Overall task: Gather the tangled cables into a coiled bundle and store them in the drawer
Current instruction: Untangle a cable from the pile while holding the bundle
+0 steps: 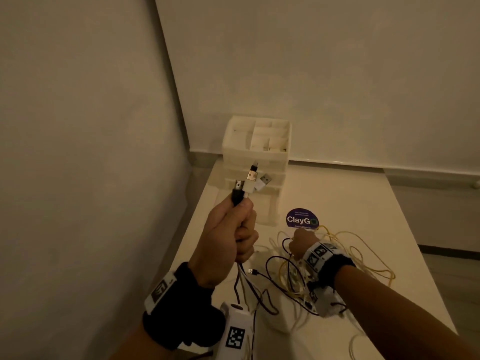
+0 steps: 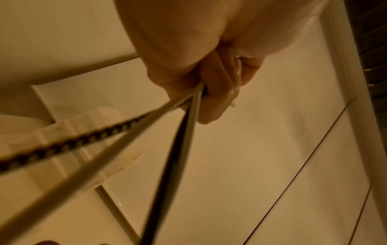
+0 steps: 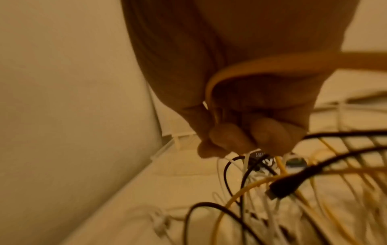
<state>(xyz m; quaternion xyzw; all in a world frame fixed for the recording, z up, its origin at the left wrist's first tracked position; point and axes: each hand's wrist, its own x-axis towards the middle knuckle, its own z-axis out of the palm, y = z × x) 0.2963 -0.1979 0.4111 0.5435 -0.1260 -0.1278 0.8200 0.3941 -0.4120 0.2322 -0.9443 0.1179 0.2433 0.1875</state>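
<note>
Yellow, white and black cables point(image 1: 345, 258) tangle on the cream tabletop point(image 1: 363, 203). A dark purple round sticker point(image 1: 302, 218) bears white lettering. The translucent white plastic drawer organiser point(image 1: 255, 149) stands at the far edge. Black-and-white checker-patterned wristbands point(image 1: 318, 254) mark both wrists.

A bare room corner, kind uncertain: plain pale walls point(image 1: 337, 74), a white bench point(image 1: 350, 203), a plastic drawer organiser point(image 1: 255, 146).

Left hand point(image 2: 209, 79) fisted round cables point(image 2: 134, 122)
</note>
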